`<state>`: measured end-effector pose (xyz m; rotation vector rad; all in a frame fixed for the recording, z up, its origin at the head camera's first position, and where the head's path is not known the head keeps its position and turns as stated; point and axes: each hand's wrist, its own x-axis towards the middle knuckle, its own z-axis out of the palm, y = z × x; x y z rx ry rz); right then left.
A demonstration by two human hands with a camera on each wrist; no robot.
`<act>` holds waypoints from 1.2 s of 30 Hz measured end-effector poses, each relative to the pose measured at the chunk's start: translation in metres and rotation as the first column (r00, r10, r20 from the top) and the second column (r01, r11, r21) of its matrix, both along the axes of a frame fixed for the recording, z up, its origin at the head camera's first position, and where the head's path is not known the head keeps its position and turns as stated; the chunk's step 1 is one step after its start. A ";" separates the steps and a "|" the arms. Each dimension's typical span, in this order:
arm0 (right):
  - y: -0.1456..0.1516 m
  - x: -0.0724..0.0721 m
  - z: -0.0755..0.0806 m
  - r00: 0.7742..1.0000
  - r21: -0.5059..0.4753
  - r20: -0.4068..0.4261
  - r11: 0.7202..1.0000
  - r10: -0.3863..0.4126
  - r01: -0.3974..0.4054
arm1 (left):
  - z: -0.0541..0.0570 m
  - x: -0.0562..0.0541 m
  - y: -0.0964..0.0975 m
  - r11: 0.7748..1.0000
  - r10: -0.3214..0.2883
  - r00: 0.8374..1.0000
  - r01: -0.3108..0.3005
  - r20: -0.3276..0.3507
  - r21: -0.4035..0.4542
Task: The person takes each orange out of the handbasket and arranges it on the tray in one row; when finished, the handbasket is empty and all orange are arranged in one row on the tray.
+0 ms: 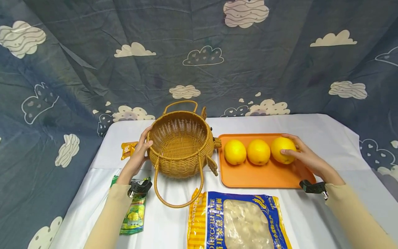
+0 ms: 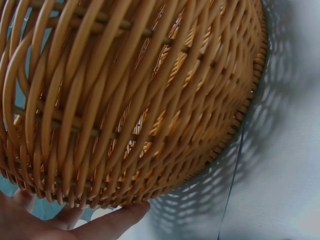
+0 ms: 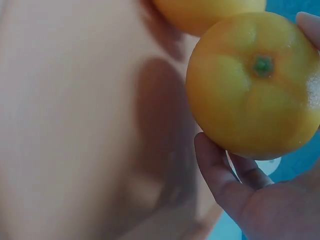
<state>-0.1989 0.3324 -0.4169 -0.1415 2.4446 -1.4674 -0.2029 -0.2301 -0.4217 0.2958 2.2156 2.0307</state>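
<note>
My left hand [image 1: 136,154] holds the left side of a round wicker basket [image 1: 180,166], thumb over the rim and fingers along the outer wall. In the left wrist view the woven wall [image 2: 135,100] fills most of the picture, with fingertips [image 2: 120,220] against it. My right hand [image 1: 308,159] grips the rightmost orange [image 1: 282,151] between thumb and fingers, at the right part of an orange tray [image 1: 261,178]. Two more oranges, a middle one [image 1: 258,152] and a left one [image 1: 235,152], sit in a row beside it. Nothing lies inside the basket.
A blue and yellow pasta bag [image 1: 245,221] lies at the front, partly under the basket's near handle [image 1: 178,206]. Left of the basket are a small orange-brown packet [image 1: 128,149] and a green packet [image 1: 133,214], partly behind my left forearm. A cloud-print curtain [image 1: 199,76] hangs behind.
</note>
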 end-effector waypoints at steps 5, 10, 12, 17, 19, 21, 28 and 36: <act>0.001 0.000 -0.007 1.000 0.026 -0.001 1.000 -0.005 0.005 | 0.001 0.000 0.001 1.000 0.007 1.000 -0.007 -0.003 -0.008; -0.001 -0.001 -0.008 1.000 0.095 0.010 0.995 0.017 -0.018 | 0.002 0.000 0.001 1.000 0.001 1.000 -0.002 -0.002 -0.006; 0.000 -0.001 -0.008 0.999 0.109 0.008 0.994 0.031 -0.032 | 0.002 0.000 0.002 1.000 0.001 1.000 -0.001 -0.002 -0.004; 0.001 0.000 -0.007 0.999 0.136 -0.014 0.990 0.047 -0.045 | 0.004 0.000 0.002 1.000 0.007 1.000 -0.007 -0.003 -0.002; 0.001 0.000 -0.008 0.999 0.140 -0.024 0.989 0.047 -0.043 | 0.004 0.000 0.002 1.000 0.007 1.000 -0.007 -0.002 -0.003; 0.001 0.000 -0.008 0.999 0.137 -0.032 0.990 0.044 -0.039 | 0.004 0.001 0.002 1.000 0.006 1.000 -0.006 -0.001 -0.005; -0.001 -0.002 -0.010 1.000 0.108 -0.008 0.994 0.020 -0.019 | 0.002 0.001 0.002 1.000 0.011 1.000 -0.011 0.004 -0.008; 0.002 -0.002 -0.009 0.999 0.145 -0.028 0.989 0.037 -0.032 | 0.002 0.001 0.002 1.000 0.019 1.000 -0.019 0.010 -0.009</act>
